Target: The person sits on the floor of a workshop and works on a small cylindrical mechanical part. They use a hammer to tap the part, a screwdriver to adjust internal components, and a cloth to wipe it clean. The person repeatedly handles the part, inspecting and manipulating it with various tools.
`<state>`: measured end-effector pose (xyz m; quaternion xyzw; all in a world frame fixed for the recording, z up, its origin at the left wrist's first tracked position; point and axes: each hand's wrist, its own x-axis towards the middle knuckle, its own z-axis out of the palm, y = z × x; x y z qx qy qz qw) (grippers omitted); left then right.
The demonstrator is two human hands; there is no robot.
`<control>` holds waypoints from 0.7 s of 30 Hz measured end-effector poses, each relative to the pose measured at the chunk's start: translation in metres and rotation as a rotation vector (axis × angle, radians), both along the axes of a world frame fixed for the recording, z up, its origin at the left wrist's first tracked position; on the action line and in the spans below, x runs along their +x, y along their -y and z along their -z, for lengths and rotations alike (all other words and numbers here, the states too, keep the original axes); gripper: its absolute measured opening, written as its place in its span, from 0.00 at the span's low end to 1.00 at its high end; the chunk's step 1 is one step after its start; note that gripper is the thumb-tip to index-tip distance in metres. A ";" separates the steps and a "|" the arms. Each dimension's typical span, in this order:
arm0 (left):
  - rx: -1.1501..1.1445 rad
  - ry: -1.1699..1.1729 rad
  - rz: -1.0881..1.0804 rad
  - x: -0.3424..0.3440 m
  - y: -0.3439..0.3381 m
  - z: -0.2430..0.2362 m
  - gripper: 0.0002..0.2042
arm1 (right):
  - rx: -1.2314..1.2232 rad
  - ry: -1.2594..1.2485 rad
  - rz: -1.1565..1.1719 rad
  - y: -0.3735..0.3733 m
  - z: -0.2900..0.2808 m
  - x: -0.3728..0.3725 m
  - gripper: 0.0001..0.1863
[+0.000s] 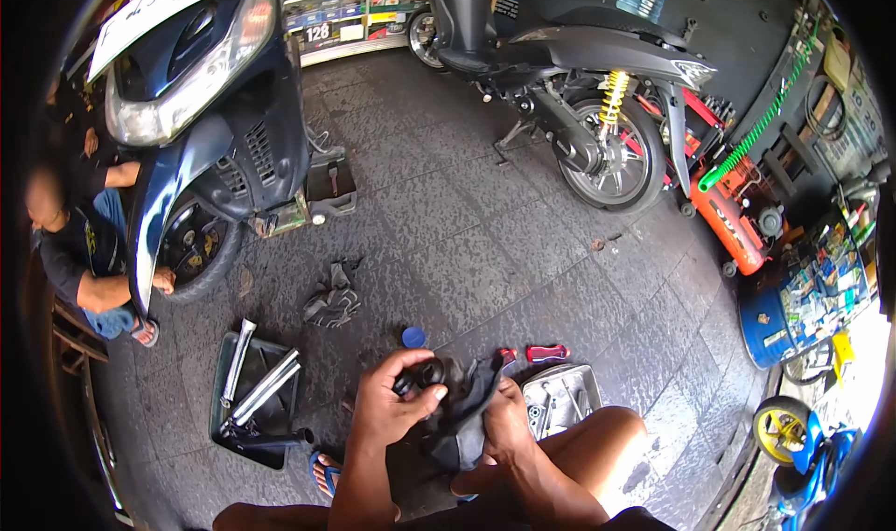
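My left hand (385,405) is raised over the floor, its fingers closed around small black rounded parts (427,373) whose kind I cannot make out. Close beside it, my right hand (509,421) grips a dark grey cloth (459,445) that hangs down between the two hands. Part of the cloth lies right against the black parts; whether it touches them cannot be told. Just beyond the right hand, a red-handled tool (548,353) lies on the floor. A light grey tray (586,386) with small metal parts stands to its near side, partly hidden by my knee.
A dark tray (219,391) with metal fork tubes (266,386) lies at left. Beyond are a crumpled rag (332,298) and a blue round lid (413,337). A dark scooter (271,139) stands far left, with a person (89,251) crouching beside it. Another motorcycle (560,60) stands at back.
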<state>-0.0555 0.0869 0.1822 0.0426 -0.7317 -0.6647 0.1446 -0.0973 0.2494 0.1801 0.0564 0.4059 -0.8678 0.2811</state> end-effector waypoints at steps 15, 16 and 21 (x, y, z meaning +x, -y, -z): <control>0.273 0.115 -0.121 -0.007 -0.024 0.006 0.19 | 0.444 -0.646 -0.155 0.001 0.029 0.006 0.11; 0.341 0.137 -0.167 -0.008 -0.030 0.001 0.19 | 0.497 -0.648 -0.160 0.001 0.030 0.003 0.11; 0.439 0.235 -0.340 -0.014 -0.011 -0.004 0.26 | 0.511 -0.890 -0.155 0.031 0.028 -0.006 0.11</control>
